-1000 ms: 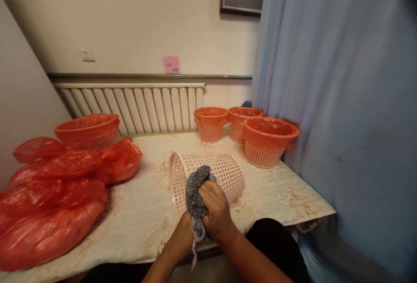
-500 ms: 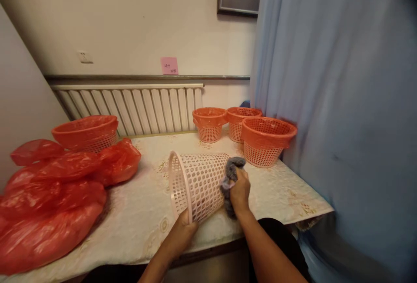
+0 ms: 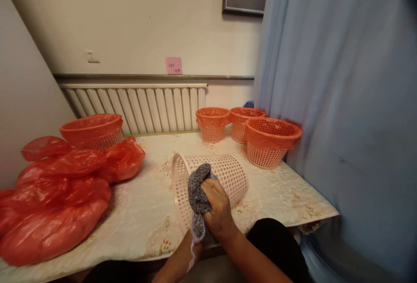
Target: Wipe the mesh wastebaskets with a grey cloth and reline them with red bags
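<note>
Our right hand (image 3: pixel 220 207) clutches the grey cloth (image 3: pixel 198 192) at the pale basket (image 3: pixel 233 172), which lies sideways on the worktop's (image 3: pixel 137 213) near side and could roll under lopsided pressure, our left hand's (image 3: pixel 185 249) grip being hidden.

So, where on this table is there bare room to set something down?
Bare tablecloth lies between the red bags and the tipped basket, and right of that basket, toward the right corner. Crowded: the back right, with three lined baskets.
</note>
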Demonstrator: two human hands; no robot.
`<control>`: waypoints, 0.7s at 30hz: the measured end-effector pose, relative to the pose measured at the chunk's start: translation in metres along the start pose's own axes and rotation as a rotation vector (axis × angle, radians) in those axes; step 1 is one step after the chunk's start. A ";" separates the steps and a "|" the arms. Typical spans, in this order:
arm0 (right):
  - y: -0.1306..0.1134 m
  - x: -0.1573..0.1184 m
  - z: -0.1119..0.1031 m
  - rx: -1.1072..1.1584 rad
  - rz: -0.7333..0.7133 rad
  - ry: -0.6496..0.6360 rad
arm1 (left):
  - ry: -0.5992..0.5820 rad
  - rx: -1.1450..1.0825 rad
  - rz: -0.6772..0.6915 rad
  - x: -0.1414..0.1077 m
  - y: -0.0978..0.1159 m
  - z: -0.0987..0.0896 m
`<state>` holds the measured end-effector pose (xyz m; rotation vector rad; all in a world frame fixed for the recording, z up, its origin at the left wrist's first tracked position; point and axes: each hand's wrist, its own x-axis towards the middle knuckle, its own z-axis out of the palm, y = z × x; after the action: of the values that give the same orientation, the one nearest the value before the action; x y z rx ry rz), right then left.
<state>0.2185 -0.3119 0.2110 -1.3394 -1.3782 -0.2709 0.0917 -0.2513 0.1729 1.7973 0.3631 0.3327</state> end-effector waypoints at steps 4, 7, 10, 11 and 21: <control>-0.006 0.000 -0.005 -0.037 0.002 -0.040 | 0.015 0.002 0.042 0.006 0.009 0.001; -0.007 -0.002 -0.005 -0.068 -0.012 -0.055 | 0.079 -0.024 0.062 0.017 0.015 -0.002; 0.002 0.001 -0.003 -0.089 -0.025 -0.055 | 0.119 -0.054 0.068 0.026 0.014 -0.001; 0.008 0.003 -0.004 -0.099 -0.027 -0.052 | 0.118 -0.062 0.070 0.027 0.013 0.000; 0.125 0.002 -0.069 -0.540 0.435 0.210 | 0.004 -0.088 0.143 0.020 0.008 0.001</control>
<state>0.3554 -0.3236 0.1724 -1.9534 -0.8316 -0.4927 0.1106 -0.2464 0.1808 1.7401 0.2202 0.4460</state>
